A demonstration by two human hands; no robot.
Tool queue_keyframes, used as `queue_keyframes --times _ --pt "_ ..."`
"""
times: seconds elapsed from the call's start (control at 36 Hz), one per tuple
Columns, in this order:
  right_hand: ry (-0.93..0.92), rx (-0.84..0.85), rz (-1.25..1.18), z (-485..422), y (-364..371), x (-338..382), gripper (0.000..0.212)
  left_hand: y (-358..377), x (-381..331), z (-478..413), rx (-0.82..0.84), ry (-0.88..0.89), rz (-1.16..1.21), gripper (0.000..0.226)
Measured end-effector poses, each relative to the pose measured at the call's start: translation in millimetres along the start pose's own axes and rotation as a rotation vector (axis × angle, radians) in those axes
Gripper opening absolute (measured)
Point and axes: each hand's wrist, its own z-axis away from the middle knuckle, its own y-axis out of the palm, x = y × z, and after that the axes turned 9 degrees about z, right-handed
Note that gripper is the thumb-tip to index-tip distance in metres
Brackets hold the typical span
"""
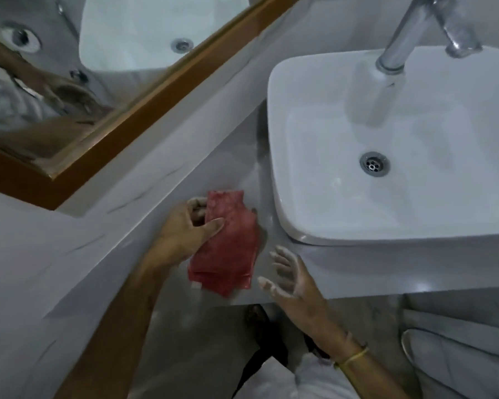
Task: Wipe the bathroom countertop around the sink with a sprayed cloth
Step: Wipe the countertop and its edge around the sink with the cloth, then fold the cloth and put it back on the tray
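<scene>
A folded red cloth point(230, 246) lies on the pale grey countertop point(144, 180), just left of the white vessel sink point(386, 156). My left hand point(185, 226) grips the cloth's left edge, thumb on top and fingers curled around it. My right hand point(288, 276) hovers with fingers spread beside the cloth's right edge, at the counter's front edge, holding nothing. The cloth's lower end overhangs the counter's front edge slightly.
A chrome faucet point(406, 33) rises over the sink's far side, and a drain point(374, 164) sits in the basin. A wood-framed mirror point(144, 102) leans along the wall at left. Below the counter edge are the floor and a white fixture point(450, 355) at lower right.
</scene>
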Motion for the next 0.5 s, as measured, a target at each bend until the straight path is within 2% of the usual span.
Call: queue_keyframes --times 0.08,0.14,0.25,0.31,0.42,0.5 --pt "-0.032 0.081 -0.005 -3.8 3.5 9.5 0.076 5.6 -14.6 29.9 0.106 0.078 -0.082 0.026" --pt "-0.044 0.117 -0.054 -4.2 4.9 13.6 0.069 11.3 -22.5 48.3 0.176 0.097 -0.099 0.028" --pt "-0.002 0.091 -0.185 3.0 -3.8 11.0 0.036 26.8 -38.7 75.0 0.338 0.118 -0.115 0.026" --pt "0.021 0.085 -0.293 14.7 -14.2 6.8 0.031 42.5 -47.6 81.7 0.410 0.142 -0.099 0.031" --pt "0.063 -0.021 -0.470 49.3 -46.3 -18.2 0.031 98.2 -64.0 88.5 0.584 0.194 -0.118 0.031" --pt "0.132 -0.170 -0.530 82.3 -73.4 -40.8 0.041 145.9 -70.9 89.9 0.688 0.214 -0.162 0.028"
